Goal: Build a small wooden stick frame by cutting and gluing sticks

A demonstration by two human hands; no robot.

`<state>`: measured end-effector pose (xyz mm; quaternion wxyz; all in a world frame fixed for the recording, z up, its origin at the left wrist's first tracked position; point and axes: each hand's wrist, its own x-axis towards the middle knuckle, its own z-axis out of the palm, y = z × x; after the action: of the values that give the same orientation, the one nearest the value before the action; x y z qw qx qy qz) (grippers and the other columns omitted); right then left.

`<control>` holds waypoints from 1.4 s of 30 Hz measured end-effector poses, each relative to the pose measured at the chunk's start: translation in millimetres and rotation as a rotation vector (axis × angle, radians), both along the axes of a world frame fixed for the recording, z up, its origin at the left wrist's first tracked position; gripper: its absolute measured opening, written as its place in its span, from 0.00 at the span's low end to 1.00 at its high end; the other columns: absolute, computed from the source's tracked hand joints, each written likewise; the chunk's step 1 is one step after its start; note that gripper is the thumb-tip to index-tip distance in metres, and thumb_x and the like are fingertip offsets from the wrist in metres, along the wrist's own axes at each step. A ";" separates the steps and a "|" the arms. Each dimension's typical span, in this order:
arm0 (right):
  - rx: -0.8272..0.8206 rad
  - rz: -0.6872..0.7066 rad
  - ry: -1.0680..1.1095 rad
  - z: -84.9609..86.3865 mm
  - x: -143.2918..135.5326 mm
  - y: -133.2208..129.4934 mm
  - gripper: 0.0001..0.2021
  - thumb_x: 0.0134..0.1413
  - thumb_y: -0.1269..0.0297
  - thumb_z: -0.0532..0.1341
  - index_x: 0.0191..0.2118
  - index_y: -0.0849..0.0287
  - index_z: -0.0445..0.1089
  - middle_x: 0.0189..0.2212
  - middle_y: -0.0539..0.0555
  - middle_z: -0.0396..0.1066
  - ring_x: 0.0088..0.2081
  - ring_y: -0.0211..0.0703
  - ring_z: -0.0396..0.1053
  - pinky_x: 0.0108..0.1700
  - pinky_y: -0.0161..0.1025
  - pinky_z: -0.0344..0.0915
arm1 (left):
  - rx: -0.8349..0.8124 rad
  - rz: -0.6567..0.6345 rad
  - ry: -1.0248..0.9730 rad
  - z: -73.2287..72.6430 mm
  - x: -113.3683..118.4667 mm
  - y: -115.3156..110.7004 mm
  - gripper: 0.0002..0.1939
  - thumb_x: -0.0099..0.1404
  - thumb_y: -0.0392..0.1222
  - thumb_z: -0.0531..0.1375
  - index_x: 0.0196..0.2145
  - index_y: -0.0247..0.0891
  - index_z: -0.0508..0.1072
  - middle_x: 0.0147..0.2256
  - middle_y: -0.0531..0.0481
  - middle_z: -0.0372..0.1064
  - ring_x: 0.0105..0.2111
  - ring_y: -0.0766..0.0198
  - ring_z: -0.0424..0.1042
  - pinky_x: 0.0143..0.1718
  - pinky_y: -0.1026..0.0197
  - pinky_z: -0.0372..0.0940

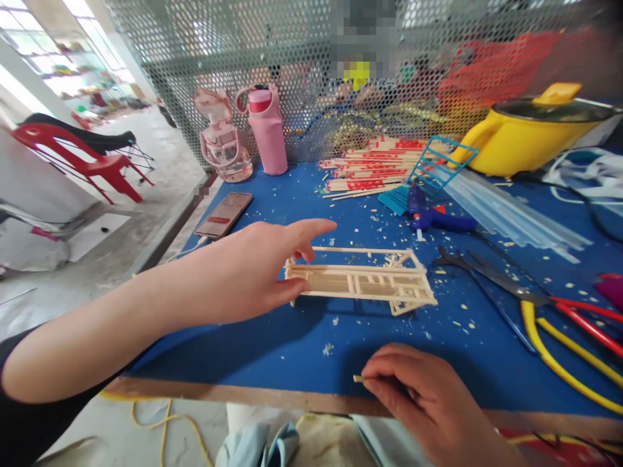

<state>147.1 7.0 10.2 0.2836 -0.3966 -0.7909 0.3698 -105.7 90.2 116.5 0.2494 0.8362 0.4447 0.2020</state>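
Note:
A small frame model of thin wooden sticks (327, 281) lies lengthwise on the blue tabletop, its right end free. My left hand (253, 269) holds the left end of the model, thumb on the near side and curled fingers at the far side. The index finger stretches out above it, pointing right. By the near table edge, my right hand (423, 395) pinches a short piece of wooden stick (358, 378) between thumb and fingertips. That piece is apart from the model, and its other end is hidden in the fingers.
A blue glue gun (440, 219) rests in front of a teal rack (450, 159). Large shears (525, 295) lie on the right, near glue sticks (511, 207). Behind are bundled sticks (374, 165), a yellow pot (530, 136), bottles (270, 139) and a phone (224, 216).

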 end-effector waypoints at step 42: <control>-0.034 0.043 -0.045 -6.7 3.7 0.1 0.06 0.59 0.70 0.56 0.34 0.55 0.70 0.27 0.47 0.71 0.30 0.32 0.68 0.33 0.30 0.62 | 0.145 -0.062 0.425 4.0 6.9 0.6 0.34 0.62 0.43 0.59 0.64 0.46 0.53 0.43 0.54 0.77 0.44 0.56 0.74 0.42 0.58 0.65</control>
<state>150.8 7.1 3.5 0.2511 -0.3926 -0.7990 0.3801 -98.8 90.8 120.5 0.0956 0.8890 0.4455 0.0451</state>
